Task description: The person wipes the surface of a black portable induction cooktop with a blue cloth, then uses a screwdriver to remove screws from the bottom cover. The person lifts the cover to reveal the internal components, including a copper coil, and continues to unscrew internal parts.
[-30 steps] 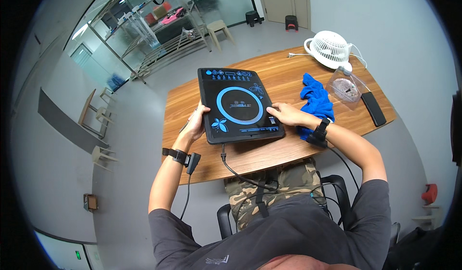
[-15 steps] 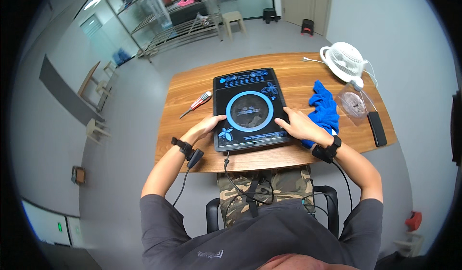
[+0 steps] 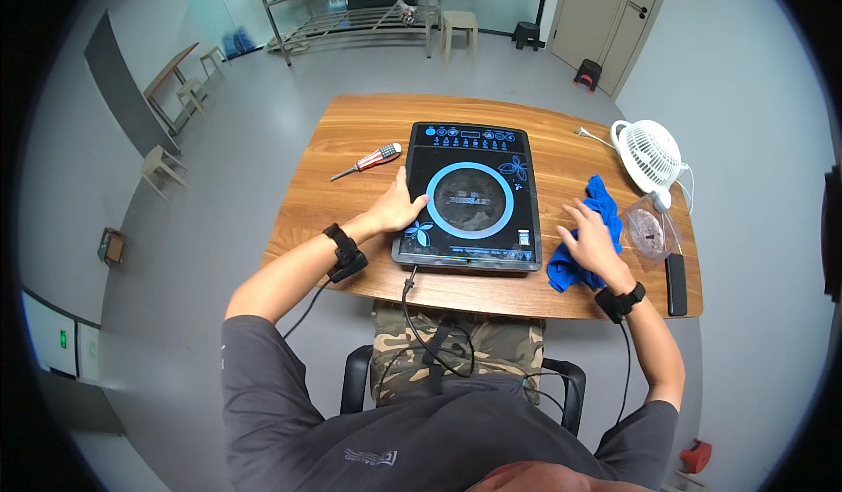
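A black induction cooktop (image 3: pixel 469 252) with a blue ring and blue flower prints lies flat on the wooden table, its control panel at the far end. My left hand (image 3: pixel 396 209) grips its left edge, thumb on top and fingers along the side. To the right, my right hand (image 3: pixel 593 241) is over a crumpled blue cloth (image 3: pixel 601 196), fingers apart; whether it touches the cloth I cannot tell. A screwdriver (image 3: pixel 368 160) with a red, white and dark handle lies left of the cooktop. The cooktop's black cord (image 3: pixel 406 296) drops over the near table edge.
A white fan (image 3: pixel 649 154) lies at the table's right side, near a clear plastic container (image 3: pixel 647 233) and a black oblong box (image 3: pixel 676 285). Black bands with cables are strapped to both wrists. A metal rack (image 3: pixel 351 23) and stools (image 3: pixel 459 32) stand beyond the table.
My right hand has left the cooktop's right edge and moved right over the blue cloth. My left hand stays on the left edge. The whole view has shifted slightly.
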### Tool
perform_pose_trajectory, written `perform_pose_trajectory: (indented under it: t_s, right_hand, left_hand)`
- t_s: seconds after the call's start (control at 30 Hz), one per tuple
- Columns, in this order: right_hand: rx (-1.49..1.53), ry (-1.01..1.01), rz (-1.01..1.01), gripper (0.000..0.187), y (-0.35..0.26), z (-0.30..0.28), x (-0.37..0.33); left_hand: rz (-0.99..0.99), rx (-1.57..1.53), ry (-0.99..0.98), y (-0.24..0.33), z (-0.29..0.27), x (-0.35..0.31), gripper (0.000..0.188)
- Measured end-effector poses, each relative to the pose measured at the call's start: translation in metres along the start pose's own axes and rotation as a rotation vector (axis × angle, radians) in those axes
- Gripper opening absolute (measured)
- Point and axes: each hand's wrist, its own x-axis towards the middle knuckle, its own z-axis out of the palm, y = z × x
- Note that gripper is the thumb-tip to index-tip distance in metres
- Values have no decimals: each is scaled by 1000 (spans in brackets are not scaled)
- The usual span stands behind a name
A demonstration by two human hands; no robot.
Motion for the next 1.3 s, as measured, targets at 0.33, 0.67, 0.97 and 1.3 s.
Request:
perform_pose_trajectory:
  t_s: [0.33,0.67,0.97,1.3]
  right_hand:
    - [-228,-86,167,64,36,25,-28]
    - [227,177,67,46,-11,-23,45]
    - [30,-85,-398,69,-96,15,54]
    - [-52,-59,-309,65,-43,46,170]
  left_hand:
    - [-213,111,-122,74,-19,-33,84]
    - [-204,42,-55,71,-15,-34,87]
    - [-173,89,-62,69,-16,-34,85]
    - [-163,134,-99,72,-17,-35,85]
